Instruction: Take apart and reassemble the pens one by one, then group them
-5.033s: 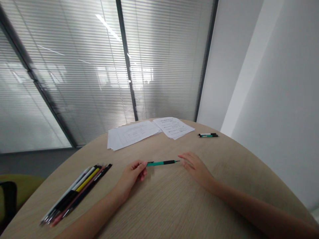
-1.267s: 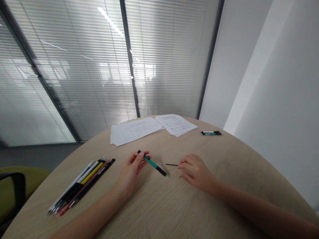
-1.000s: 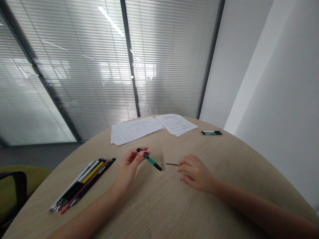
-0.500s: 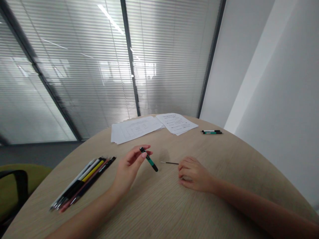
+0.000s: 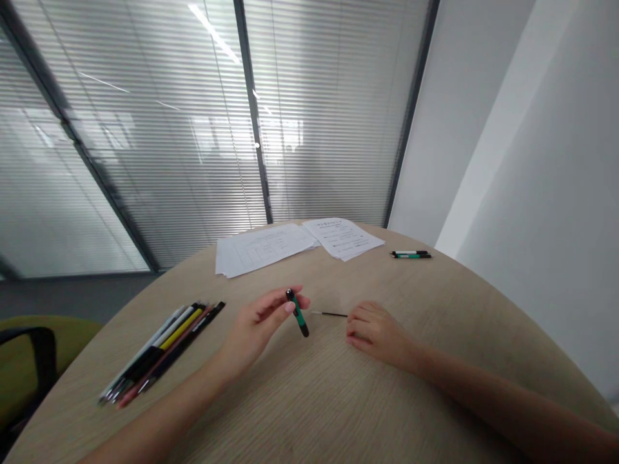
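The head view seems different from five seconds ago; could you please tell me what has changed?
The slender green-and-black pen, pointing right then, now angles steeply down in the left hand. The right hand has curled in, a thin black rod newly visible, apparently held, extending left. White printed papers and the row of assorted pens stayed put.

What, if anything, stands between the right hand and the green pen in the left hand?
The rod extends from the right hand toward the pen. Fingers of the left hand also show past the pen's upper part, on that side. Nothing else visible stands between.
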A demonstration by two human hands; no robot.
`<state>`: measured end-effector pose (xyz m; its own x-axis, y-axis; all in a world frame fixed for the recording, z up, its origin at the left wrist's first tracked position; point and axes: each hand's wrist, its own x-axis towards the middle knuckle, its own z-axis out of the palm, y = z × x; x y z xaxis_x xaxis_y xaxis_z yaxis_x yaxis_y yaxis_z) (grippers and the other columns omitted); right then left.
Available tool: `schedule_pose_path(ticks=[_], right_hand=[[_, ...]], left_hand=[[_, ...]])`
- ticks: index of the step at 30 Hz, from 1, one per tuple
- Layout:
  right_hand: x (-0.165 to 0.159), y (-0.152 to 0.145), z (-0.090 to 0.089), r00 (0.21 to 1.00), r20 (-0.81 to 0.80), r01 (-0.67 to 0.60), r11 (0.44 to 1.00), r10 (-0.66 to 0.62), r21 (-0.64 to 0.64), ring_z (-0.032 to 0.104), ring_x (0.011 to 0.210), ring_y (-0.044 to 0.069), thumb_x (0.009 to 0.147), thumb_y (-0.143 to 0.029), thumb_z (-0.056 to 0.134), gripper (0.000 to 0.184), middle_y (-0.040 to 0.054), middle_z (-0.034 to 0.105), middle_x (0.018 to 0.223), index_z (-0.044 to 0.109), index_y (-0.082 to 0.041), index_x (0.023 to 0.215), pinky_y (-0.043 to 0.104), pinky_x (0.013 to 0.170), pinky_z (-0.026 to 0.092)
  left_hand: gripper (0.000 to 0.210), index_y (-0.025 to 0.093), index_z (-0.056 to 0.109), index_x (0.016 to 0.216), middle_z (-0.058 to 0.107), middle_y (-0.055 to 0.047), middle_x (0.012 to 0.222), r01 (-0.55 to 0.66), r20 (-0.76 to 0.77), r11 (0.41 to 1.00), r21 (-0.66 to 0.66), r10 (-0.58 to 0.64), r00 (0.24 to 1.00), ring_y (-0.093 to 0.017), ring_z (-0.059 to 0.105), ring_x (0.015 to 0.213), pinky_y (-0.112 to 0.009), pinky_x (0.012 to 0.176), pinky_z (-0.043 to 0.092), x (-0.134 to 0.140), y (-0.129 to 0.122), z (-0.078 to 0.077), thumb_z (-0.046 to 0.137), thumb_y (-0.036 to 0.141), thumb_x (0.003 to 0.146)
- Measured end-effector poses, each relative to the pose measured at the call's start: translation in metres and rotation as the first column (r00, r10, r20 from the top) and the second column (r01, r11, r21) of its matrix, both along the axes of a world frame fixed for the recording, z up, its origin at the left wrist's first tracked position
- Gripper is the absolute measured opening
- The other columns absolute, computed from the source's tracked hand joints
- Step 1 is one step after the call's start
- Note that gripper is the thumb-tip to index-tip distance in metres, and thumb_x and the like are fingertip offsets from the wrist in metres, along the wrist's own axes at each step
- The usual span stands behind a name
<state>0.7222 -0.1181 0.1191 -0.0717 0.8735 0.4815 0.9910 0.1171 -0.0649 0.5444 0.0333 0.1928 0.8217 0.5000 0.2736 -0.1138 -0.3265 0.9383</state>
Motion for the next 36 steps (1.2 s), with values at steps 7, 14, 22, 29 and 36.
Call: schedule_pose_path(ticks=[7, 14, 22, 29, 36], right_hand=[[0.000, 0.000, 0.000, 1.000, -0.001, 0.005, 1.000, -0.005, 0.003, 0.050, 0.076, 0.015, 0.077, -0.020, 0.053, 0.008, 0.0028, 0.058, 0.074, 0.056, -0.018, 0.070, 0.029, 0.073, 0.037], [0.002, -0.001, -0.002, 1.000, -0.014, 0.007, 1.000, -0.007, -0.016, 0.049, 0.077, 0.016, 0.079, -0.021, 0.050, 0.010, 0.0033, 0.058, 0.076, 0.056, -0.018, 0.072, 0.030, 0.074, 0.036], [-0.001, -0.002, -0.002, 1.000, -0.023, 0.012, 1.000, -0.012, -0.019, 0.049, 0.077, 0.016, 0.082, -0.022, 0.044, 0.016, 0.0048, 0.059, 0.076, 0.057, -0.016, 0.074, 0.031, 0.075, 0.037], [-0.001, -0.004, 0.001, 0.993, -0.114, 0.025, 0.999, -0.022, 0.030, 0.051, 0.081, 0.017, 0.083, -0.021, 0.042, 0.016, 0.0059, 0.060, 0.081, 0.055, -0.016, 0.089, 0.033, 0.077, 0.038], [0.000, -0.004, 0.001, 0.973, -0.214, 0.102, 0.992, -0.085, 0.071, 0.052, 0.081, 0.018, 0.082, -0.018, 0.041, 0.018, 0.0058, 0.061, 0.082, 0.053, -0.015, 0.095, 0.034, 0.077, 0.039]], left_hand=[[0.023, 0.018, 0.059, 0.096, 0.069, -0.003, 0.085, 0.044, -0.023, 0.999, 0.004, -0.044, 0.999, -0.017, 0.061, 0.085, -0.032, 0.083, 0.043, 0.002, -0.002, -0.005, 0.050, 0.022, 0.075], [0.023, 0.014, 0.059, 0.093, 0.068, -0.007, 0.085, 0.011, 0.112, 0.962, -0.272, 0.021, 0.994, -0.020, 0.061, 0.086, -0.033, 0.085, 0.042, 0.005, 0.003, -0.007, 0.055, 0.027, 0.074], [0.016, 0.012, 0.058, 0.090, 0.068, -0.008, 0.083, -0.003, 0.190, 0.810, -0.586, 0.141, 0.972, -0.015, 0.063, 0.079, -0.024, 0.074, 0.050, 0.011, 0.017, -0.010, 0.045, 0.018, 0.082], [0.016, 0.010, 0.053, 0.079, 0.067, -0.010, 0.071, -0.142, 0.018, 0.629, -0.764, 0.241, 0.970, -0.013, 0.065, 0.063, -0.015, 0.052, 0.053, 0.018, 0.026, -0.021, 0.038, 0.005, 0.083], [0.019, 0.007, 0.054, 0.078, 0.065, -0.011, 0.067, -0.162, -0.045, 0.515, -0.842, 0.232, 0.972, -0.013, 0.064, 0.056, -0.014, 0.047, 0.054, 0.020, 0.027, -0.023, 0.036, 0.003, 0.083]])
